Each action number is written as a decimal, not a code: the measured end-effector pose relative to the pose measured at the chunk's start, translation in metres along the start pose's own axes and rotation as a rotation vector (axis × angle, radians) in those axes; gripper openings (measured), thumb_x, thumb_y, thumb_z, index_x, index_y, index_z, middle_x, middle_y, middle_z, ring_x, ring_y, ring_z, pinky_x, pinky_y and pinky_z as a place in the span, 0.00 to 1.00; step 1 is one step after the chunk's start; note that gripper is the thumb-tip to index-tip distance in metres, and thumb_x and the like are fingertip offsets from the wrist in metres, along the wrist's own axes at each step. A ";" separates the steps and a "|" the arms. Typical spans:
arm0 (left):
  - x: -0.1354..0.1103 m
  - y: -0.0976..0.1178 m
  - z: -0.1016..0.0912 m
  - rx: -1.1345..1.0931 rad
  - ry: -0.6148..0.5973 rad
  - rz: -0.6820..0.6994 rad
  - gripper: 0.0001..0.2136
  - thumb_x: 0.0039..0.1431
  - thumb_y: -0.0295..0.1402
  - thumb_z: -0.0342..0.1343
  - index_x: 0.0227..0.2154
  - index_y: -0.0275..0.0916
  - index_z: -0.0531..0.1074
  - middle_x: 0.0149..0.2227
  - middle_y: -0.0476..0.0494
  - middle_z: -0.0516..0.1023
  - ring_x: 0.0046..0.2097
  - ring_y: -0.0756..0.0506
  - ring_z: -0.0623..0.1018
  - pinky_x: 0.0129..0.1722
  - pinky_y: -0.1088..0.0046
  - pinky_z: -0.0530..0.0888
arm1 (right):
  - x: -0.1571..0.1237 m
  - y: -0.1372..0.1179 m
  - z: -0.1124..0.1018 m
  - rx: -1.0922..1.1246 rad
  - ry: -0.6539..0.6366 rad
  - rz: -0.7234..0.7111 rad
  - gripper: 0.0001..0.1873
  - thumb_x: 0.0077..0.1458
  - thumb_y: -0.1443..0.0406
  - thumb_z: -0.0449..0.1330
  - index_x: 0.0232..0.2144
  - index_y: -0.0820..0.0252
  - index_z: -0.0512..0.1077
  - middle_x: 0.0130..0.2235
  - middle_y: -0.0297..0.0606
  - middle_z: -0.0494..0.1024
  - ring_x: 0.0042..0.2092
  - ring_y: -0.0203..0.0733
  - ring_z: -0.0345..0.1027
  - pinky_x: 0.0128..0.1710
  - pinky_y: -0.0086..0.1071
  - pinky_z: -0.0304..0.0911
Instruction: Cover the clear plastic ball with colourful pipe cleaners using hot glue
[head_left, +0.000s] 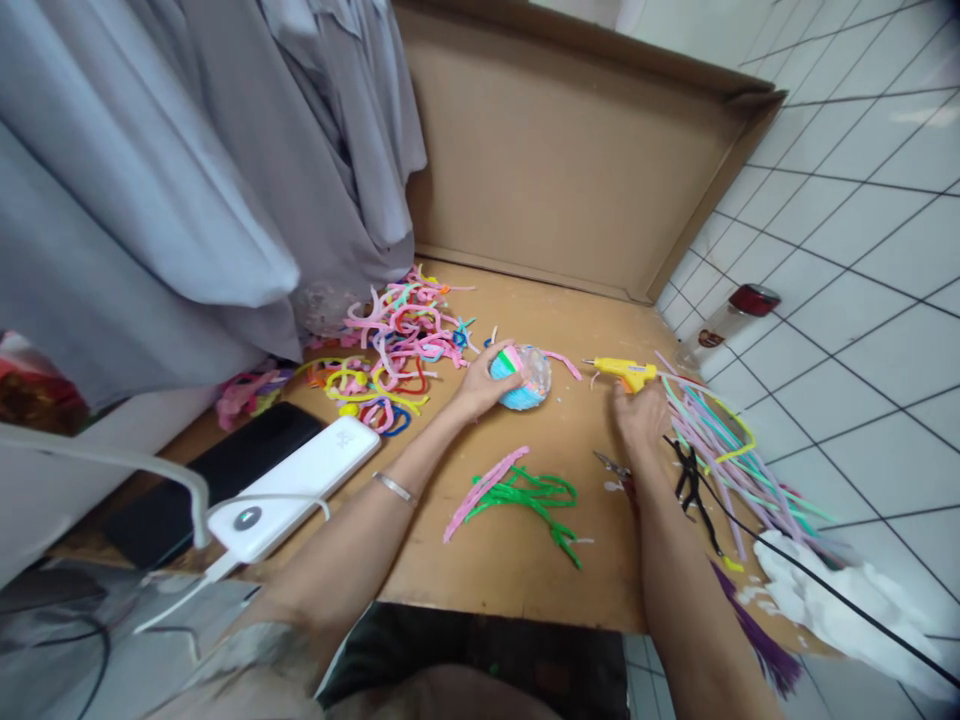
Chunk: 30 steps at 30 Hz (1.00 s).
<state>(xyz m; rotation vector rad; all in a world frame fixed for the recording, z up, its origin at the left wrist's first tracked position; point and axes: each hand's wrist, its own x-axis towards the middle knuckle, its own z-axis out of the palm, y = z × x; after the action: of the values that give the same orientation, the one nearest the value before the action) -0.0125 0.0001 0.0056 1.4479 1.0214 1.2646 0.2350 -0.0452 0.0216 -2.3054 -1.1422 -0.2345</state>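
Note:
My left hand point(484, 385) is closed around a ball point(527, 385) partly covered in blue, pink and green pipe cleaners; its right side looks clear and uncovered. My right hand point(643, 418) grips a yellow hot glue gun point(626, 372), its nozzle pointing left towards the ball, a gap between them. A pink pipe cleaner piece point(564, 364) lies on the wooden table point(457, 585) between the two. Nearer to me are green pipe cleaners point(532, 495) and a pink strip point(484, 492). Scissors or pliers point(611, 463) lie partly hidden beside my right wrist.
Tangled pipe cleaners point(409, 325) are heaped at the back left. A white power bank point(300, 485) and a dark phone point(217, 480) lie left. On the right are black-handled pliers point(690, 480), long pipe cleaners point(724, 440), a clear bottle point(724, 325) and white tissue point(840, 595). Cardboard point(570, 150) stands behind.

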 end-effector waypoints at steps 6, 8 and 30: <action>-0.003 0.002 -0.001 0.090 -0.252 0.178 0.38 0.41 0.42 0.69 0.57 0.37 0.69 0.60 0.35 0.70 0.60 0.36 0.70 0.62 0.57 0.65 | 0.005 0.013 0.004 -0.118 0.091 -0.008 0.26 0.53 0.61 0.58 0.49 0.76 0.68 0.50 0.70 0.71 0.54 0.68 0.66 0.51 0.57 0.59; -0.006 0.006 -0.001 0.128 -0.350 0.204 0.39 0.41 0.43 0.69 0.59 0.37 0.68 0.62 0.34 0.68 0.62 0.35 0.69 0.63 0.57 0.63 | 0.006 0.009 0.002 -0.017 0.147 -0.091 0.25 0.52 0.61 0.59 0.50 0.72 0.68 0.54 0.67 0.69 0.58 0.68 0.60 0.54 0.62 0.54; -0.014 0.015 0.008 -0.295 -0.592 0.093 0.45 0.37 0.38 0.73 0.62 0.45 0.62 0.67 0.36 0.57 0.67 0.30 0.61 0.64 0.50 0.60 | -0.036 -0.043 -0.025 1.145 -0.989 -0.258 0.29 0.36 0.57 0.72 0.43 0.57 0.76 0.42 0.37 0.80 0.42 0.45 0.73 0.47 0.39 0.66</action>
<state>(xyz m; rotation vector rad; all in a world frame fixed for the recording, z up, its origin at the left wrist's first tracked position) -0.0065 -0.0176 0.0173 1.5126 0.3596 0.9115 0.1811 -0.0623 0.0458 -1.1514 -1.4255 1.2632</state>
